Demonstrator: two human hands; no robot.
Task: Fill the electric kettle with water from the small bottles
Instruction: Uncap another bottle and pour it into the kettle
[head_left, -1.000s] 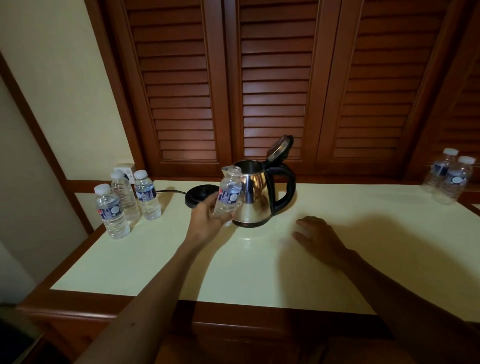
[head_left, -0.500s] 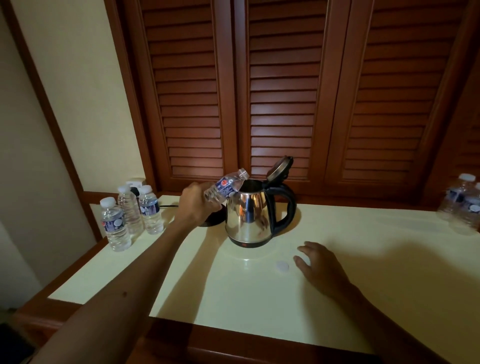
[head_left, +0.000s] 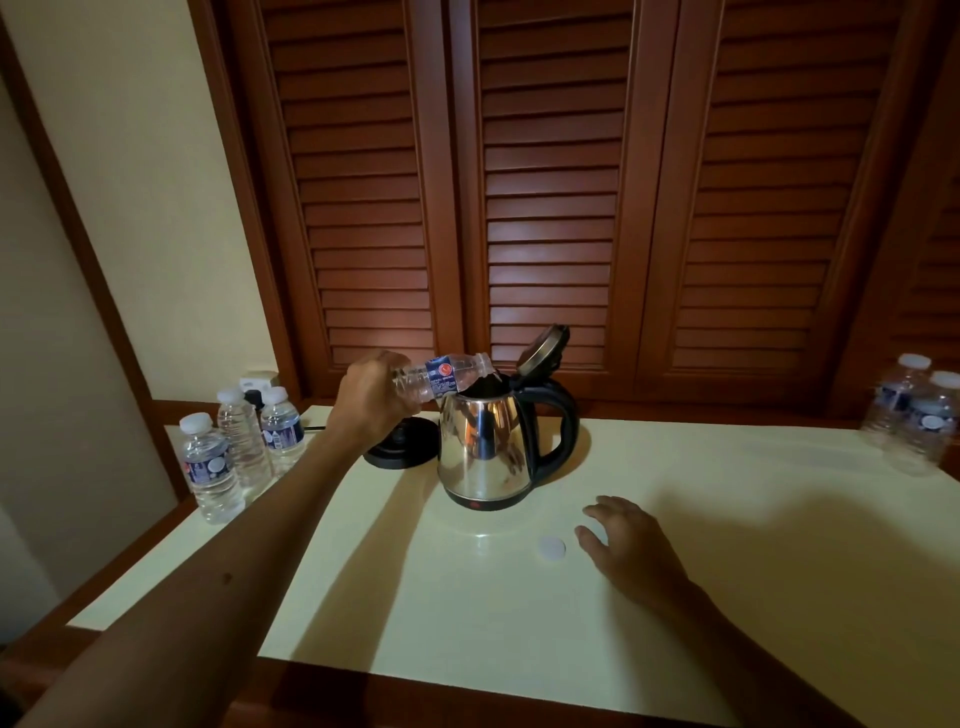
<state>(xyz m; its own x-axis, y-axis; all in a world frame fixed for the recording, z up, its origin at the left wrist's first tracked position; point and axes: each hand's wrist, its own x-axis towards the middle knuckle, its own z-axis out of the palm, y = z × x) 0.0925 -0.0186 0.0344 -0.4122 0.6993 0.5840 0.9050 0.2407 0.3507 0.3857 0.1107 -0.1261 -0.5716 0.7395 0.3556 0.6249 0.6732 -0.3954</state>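
A steel electric kettle (head_left: 485, 452) with a black handle stands on the pale table (head_left: 519, 613), its lid (head_left: 543, 347) hinged up. My left hand (head_left: 370, 399) grips a small uncapped water bottle (head_left: 441, 375), tipped almost level with its mouth over the kettle's opening. My right hand (head_left: 628, 551) rests open on the table right of the kettle, fingers spread. A white bottle cap (head_left: 551, 547) lies just left of that hand.
Three capped small bottles (head_left: 241, 447) stand at the table's left end. Two more bottles (head_left: 917, 415) stand at the far right. The kettle's black base (head_left: 402, 449) with its cord sits left of the kettle. Louvred wooden doors (head_left: 550, 208) rise behind the table.
My left hand lifted the bottle from beside the kettle and tipped it over the opening. My right hand slid slightly right, uncovering the white cap.
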